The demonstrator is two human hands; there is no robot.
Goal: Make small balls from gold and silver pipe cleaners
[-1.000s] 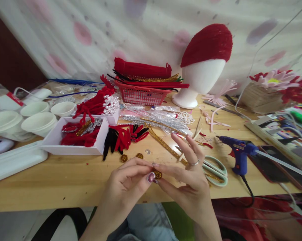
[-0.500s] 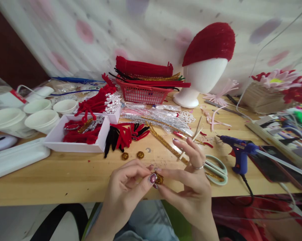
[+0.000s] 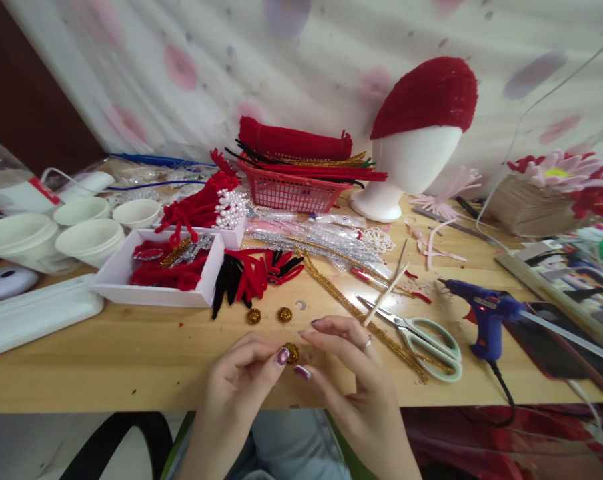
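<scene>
I am pinching the small gold tinsel ball (image 3: 292, 353) between my left hand (image 3: 241, 380) and right hand (image 3: 346, 380), thumbs and forefingers pressed on it from either side, just above the near edge of the wooden table (image 3: 131, 360). It is roundish, with no long axis, and two like gold balls (image 3: 268, 315) are lying just beyond, toward the far side.

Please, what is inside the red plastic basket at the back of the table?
The red basket holds a pile of red, gold and black fuzzy stems that stick out over its rim. What lies beneath the pile is covered.
</scene>
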